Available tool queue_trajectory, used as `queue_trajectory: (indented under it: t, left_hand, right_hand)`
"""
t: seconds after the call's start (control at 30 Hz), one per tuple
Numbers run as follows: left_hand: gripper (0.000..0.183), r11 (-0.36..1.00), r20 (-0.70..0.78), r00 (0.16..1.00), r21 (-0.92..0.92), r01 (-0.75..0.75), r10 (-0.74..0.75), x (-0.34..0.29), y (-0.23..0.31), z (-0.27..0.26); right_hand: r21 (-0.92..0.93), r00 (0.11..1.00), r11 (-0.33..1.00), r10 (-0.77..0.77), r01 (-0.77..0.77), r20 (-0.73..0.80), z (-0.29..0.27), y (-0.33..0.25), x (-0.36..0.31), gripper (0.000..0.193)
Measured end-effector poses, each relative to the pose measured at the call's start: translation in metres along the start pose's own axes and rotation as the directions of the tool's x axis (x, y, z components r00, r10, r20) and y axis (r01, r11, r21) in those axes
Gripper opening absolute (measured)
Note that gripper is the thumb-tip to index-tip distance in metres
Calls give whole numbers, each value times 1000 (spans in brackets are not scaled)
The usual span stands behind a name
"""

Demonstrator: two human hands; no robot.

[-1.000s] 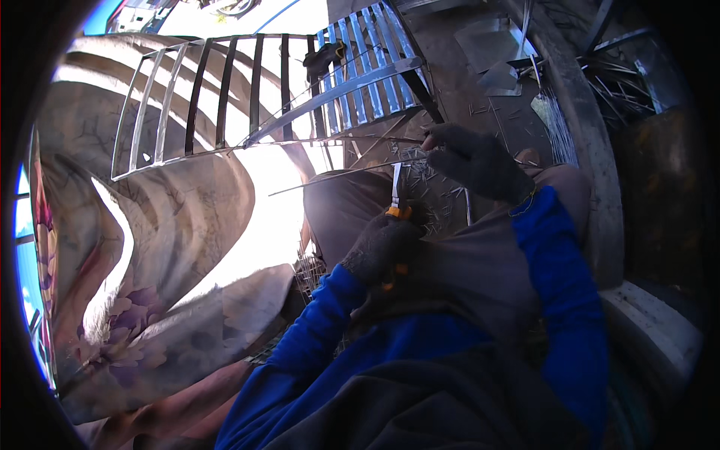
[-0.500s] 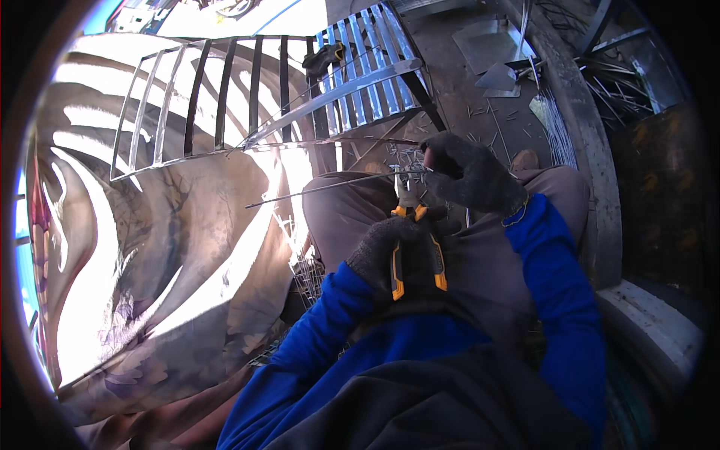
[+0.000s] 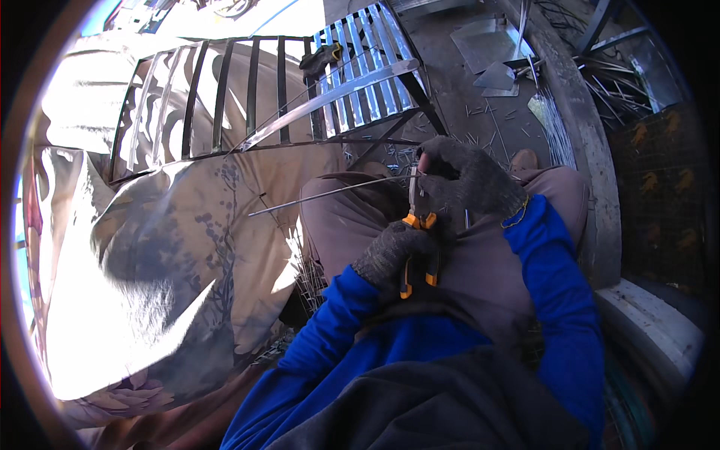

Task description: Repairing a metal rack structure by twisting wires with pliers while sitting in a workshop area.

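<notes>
My left hand [image 3: 391, 251], in a dark knit glove, is closed round the handles of pliers [image 3: 418, 220] with orange and black grips. Their jaws point away from me and meet a thin metal rod [image 3: 330, 193] close to my right fingertips. Whether the jaws grip the rod or only touch it I cannot tell. My right hand [image 3: 476, 178], gloved in the same dark knit, pinches the rod's right end. The rod's long free part reaches out to the left over my knee, tilted slightly down.
Ahead stands a slatted metal frame [image 3: 330, 82] with a dark glove [image 3: 321, 60] on it. A patterned cloth [image 3: 210, 225] hangs at the left. Cut metal pieces litter the ground [image 3: 450, 90]. A rod bundle [image 3: 553, 127] and a concrete ledge [image 3: 592, 165] lie right.
The pliers have turned and shifted slightly right, toward my right fingers, and their handles have come closer together. My right hand has barely moved. The cloth at the left has billowed.
</notes>
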State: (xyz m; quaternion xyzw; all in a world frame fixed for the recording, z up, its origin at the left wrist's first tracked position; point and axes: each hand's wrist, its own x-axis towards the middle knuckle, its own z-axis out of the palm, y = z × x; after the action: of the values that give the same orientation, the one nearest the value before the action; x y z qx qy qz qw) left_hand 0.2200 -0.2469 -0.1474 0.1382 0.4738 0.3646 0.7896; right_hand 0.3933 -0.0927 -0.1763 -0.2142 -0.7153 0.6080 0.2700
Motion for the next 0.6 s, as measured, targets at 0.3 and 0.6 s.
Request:
queue_trajectory:
  t: [0.3, 0.6]
  left_hand:
    - [24, 988, -89, 990, 120, -94, 105, -5, -1, 0]
    - [16, 971, -122, 968, -65, -228, 219, -17, 2, 8]
  right_hand:
    - [-224, 963, 954, -235, 201, -136, -10, 1, 6, 40]
    - [60, 990, 996, -54, 62, -130, -7, 8, 1, 25]
